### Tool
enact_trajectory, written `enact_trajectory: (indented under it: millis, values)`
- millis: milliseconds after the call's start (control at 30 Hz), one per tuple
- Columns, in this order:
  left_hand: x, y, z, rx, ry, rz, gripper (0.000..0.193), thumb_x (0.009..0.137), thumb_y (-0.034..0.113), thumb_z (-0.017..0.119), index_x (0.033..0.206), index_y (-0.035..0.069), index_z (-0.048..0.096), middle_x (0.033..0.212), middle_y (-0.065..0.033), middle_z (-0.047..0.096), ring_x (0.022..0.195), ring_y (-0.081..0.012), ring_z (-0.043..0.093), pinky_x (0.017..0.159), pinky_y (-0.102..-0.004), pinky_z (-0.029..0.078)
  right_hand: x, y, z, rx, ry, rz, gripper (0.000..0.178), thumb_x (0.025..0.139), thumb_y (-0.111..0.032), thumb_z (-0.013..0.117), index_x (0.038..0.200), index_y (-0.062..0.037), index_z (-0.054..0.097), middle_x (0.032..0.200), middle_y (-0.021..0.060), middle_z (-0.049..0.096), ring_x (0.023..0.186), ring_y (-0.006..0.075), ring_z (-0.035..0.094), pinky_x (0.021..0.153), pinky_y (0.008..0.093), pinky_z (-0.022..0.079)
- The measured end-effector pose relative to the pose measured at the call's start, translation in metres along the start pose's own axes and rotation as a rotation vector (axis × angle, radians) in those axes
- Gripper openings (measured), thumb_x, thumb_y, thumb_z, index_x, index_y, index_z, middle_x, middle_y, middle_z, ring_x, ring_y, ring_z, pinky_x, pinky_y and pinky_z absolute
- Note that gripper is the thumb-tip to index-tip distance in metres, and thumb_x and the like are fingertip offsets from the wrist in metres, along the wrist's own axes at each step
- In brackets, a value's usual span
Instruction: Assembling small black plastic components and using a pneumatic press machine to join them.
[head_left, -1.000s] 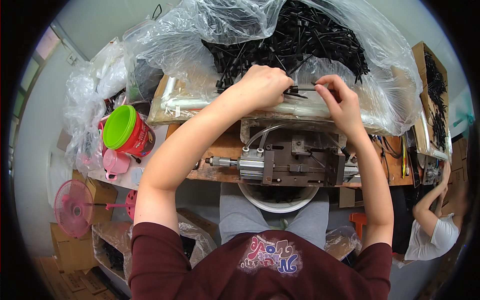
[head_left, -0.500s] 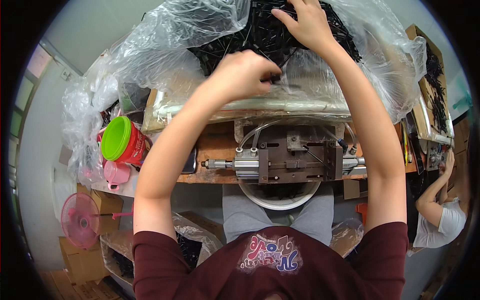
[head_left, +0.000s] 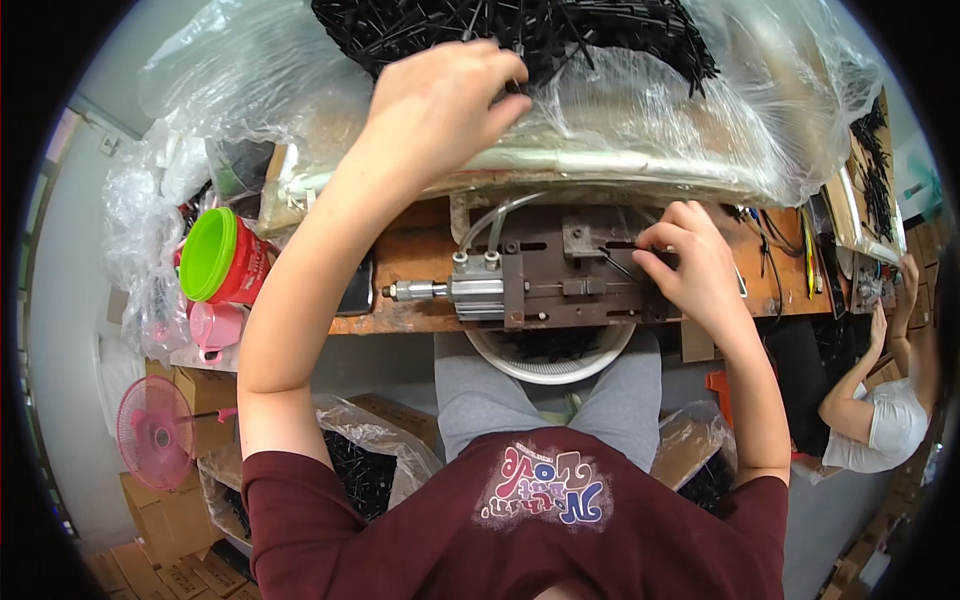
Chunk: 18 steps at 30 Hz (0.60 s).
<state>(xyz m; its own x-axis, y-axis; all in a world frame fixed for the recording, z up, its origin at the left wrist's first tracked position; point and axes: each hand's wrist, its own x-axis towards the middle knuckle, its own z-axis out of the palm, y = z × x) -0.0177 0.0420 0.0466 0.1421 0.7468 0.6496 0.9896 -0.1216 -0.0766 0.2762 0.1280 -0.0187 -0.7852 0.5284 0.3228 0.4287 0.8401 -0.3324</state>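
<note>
My left hand (head_left: 440, 100) is at the near edge of a heap of thin black plastic parts (head_left: 420, 25), which lies on clear plastic sheeting. Its thumb stands apart from its bent fingers; I see nothing held between them. My right hand (head_left: 695, 260) is at the right end of a dark metal clamping fixture (head_left: 545, 290) on the bench. Its thumb and fingers are bent in over something dark that I cannot make out. A thin black rod (head_left: 620, 263) slants across the fixture close to these fingertips. A silver cylinder (head_left: 478, 297) with clear hoses forms the fixture's left end.
Under the bench edge, a white basket (head_left: 550, 372) with black parts rests between my legs. A red bucket with a green rim (head_left: 212, 255), a pink cup (head_left: 215, 328) and a pink fan (head_left: 156, 432) are at left. Another person (head_left: 880, 420) works at far right.
My right hand has come down from the heap to the fixture's right end. My left hand has moved left and up toward the heap, its thumb now apart from the fingers. The view has shifted.
</note>
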Motion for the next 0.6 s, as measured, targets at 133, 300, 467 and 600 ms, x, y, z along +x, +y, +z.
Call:
enact_trajectory:
  millis: [133,300,467,600]
  values:
    - [-0.012,0.009,0.005,0.005,-0.124,-0.059,0.022,0.088,0.029,0.072,0.101,0.011,0.072,0.095,-0.0025,0.071,0.091,-0.025,0.068,0.078,-0.0369,0.055,-0.001,0.007,0.024,-0.191,-0.117,-0.051,0.012,0.071,-0.015,0.081,0.075,-0.0057,0.074,0.086,0.0072,0.061,0.093,0.0275,0.059,0.083,0.0395,0.046]
    - [-0.022,-0.009,0.0,0.048,-0.173,-0.185,0.024,0.087,0.031,0.073,0.1,0.011,0.075,0.096,-0.0043,0.071,0.093,-0.0266,0.068,0.081,-0.0384,0.055,0.009,0.001,0.035,-0.273,-0.263,0.025,0.011,0.068,-0.015,0.079,0.071,-0.0053,0.075,0.082,0.0082,0.063,0.094,0.0277,0.06,0.085,0.0396,0.044]
    - [-0.025,-0.018,-0.001,0.016,-0.287,-0.337,0.029,0.084,0.034,0.075,0.102,0.012,0.075,0.096,-0.0039,0.071,0.096,-0.027,0.068,0.083,-0.0392,0.054,0.012,-0.022,-0.007,-0.155,-0.153,-0.075,0.012,0.072,-0.012,0.074,0.071,-0.0051,0.065,0.079,0.01,0.059,0.085,0.0291,0.064,0.074,0.0428,0.052]
    - [-0.023,-0.013,0.006,-0.042,-0.343,-0.354,0.031,0.082,0.036,0.077,0.102,0.013,0.075,0.099,-0.0042,0.069,0.097,-0.0275,0.068,0.082,-0.0403,0.054,0.062,-0.04,-0.047,-0.046,-0.028,-0.386,0.017,0.079,-0.012,0.075,0.081,-0.0022,0.061,0.077,0.0111,0.056,0.073,0.0315,0.061,0.067,0.0424,0.049]
